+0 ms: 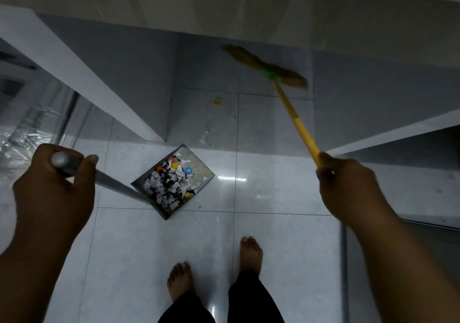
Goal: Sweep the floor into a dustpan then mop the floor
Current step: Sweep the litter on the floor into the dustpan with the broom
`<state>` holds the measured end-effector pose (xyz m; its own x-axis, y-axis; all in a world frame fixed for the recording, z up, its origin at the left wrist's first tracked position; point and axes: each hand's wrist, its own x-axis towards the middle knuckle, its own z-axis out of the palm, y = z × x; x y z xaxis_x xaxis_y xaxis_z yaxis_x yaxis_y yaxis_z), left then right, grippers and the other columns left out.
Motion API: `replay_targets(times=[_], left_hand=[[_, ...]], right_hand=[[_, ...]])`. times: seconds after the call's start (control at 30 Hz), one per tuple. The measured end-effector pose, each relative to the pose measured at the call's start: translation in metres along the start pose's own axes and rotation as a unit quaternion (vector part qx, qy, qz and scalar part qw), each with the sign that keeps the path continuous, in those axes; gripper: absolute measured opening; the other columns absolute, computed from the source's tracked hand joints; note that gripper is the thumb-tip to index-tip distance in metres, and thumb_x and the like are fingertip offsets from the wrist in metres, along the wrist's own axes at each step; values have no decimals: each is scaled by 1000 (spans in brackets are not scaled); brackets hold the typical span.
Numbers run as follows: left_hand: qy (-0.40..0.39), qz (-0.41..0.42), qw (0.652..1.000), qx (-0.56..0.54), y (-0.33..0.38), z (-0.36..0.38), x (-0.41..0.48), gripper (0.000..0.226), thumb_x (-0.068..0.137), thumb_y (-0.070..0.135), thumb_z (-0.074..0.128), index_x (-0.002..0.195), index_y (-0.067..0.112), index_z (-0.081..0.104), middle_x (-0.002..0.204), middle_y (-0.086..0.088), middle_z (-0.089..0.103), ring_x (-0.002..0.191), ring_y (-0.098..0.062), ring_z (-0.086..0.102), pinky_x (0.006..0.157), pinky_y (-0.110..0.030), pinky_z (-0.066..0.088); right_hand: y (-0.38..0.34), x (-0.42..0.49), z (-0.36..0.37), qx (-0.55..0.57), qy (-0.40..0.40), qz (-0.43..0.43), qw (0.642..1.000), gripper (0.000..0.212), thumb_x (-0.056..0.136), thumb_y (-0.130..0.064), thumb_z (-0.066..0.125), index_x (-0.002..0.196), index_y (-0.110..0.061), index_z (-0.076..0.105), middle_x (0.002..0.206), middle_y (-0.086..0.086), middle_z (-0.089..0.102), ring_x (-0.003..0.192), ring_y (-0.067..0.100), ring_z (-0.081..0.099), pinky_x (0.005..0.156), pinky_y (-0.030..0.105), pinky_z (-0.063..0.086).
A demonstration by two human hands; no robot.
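Head view | dustpan on glossy pale floor tiles ahead of bare feet, holding paper scraps and coloured caps | left hand clenched round its grey handle | right hand clenched round yellow broom handle, bristles blurred near back wall | lone yellow cap on shaded tiles between white panels

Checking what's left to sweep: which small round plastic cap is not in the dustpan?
The small yellow round cap, lying alone on the floor tile beyond the grey metal dustpan; the other caps sit inside it.
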<state>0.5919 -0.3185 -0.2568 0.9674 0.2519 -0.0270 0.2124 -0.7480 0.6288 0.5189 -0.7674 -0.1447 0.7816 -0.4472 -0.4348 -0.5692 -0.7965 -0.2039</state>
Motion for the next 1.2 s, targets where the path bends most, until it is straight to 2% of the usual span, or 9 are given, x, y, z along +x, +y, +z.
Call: replay_targets(times=[0.23,0.37,0.43,0.57,0.67,0.77,0.93,1.07,1.2], left_hand=[[-5,55,998,-28,61,-19,-28,25,87,66,51,88,42,48,82,12,60,79,-19,65,76,-46,57],[0,64,998,-5,76,-23,-43,18,90,49,56,84,37,44,78,4,58,73,12,56,67,1,38],[1,59,998,-2,82,-25,-49,23,92,30,62,81,32,42,79,2,55,72,21,51,63,5,33],[-4,40,999,6,74,-41,-68,22,91,24,64,86,31,43,79,7,52,67,-2,49,64,5,34],[-6,19,1000,-18,55,-67,-88,16,92,40,61,89,35,46,83,3,61,69,-18,57,74,-6,46],[-1,2,998,-57,48,-92,-110,15,88,56,58,91,44,50,86,16,61,81,-29,66,78,-50,57],[-21,1,998,-62,53,-125,-131,18,86,63,55,89,46,49,86,9,63,81,-34,67,80,-53,55],[-53,-5,997,-57,60,-140,-137,13,91,47,58,86,41,48,93,-12,68,87,-32,66,82,-26,50],[-82,-23,996,-27,65,-148,-140,11,93,30,62,94,23,53,92,-14,67,87,-30,65,65,2,34]], right_hand=[[-62,129,79,11,-89,3,996,26,93,-16,51,113,-4,61,82,7,55,61,20,53,42,24,42],[-40,89,101,-89,-117,-99,984,27,96,-20,42,113,-10,61,81,2,53,64,18,54,49,19,38],[-11,62,101,-135,-127,-145,972,31,98,-23,39,120,-14,59,95,6,59,82,26,61,62,21,38],[47,21,89,-142,-94,-107,980,26,95,-29,48,106,-14,66,69,-7,46,52,11,43,46,22,29],[84,-10,69,-189,-103,-93,972,23,94,-29,51,101,-15,67,65,-9,42,47,6,34,42,21,24],[107,-52,49,-231,-139,-93,959,27,95,-29,46,112,-18,65,69,-7,49,56,14,47,52,25,36],[113,-138,8,-244,-170,-92,950,40,97,-29,40,136,-30,49,94,1,65,75,19,61,61,28,49],[109,-194,-34,-204,-122,-45,970,40,97,-32,43,136,-34,49,93,5,65,67,21,54,57,26,45],[107,-198,-56,-139,-107,6,985,41,97,-29,45,137,-30,50,109,15,66,92,33,62,71,31,46]])
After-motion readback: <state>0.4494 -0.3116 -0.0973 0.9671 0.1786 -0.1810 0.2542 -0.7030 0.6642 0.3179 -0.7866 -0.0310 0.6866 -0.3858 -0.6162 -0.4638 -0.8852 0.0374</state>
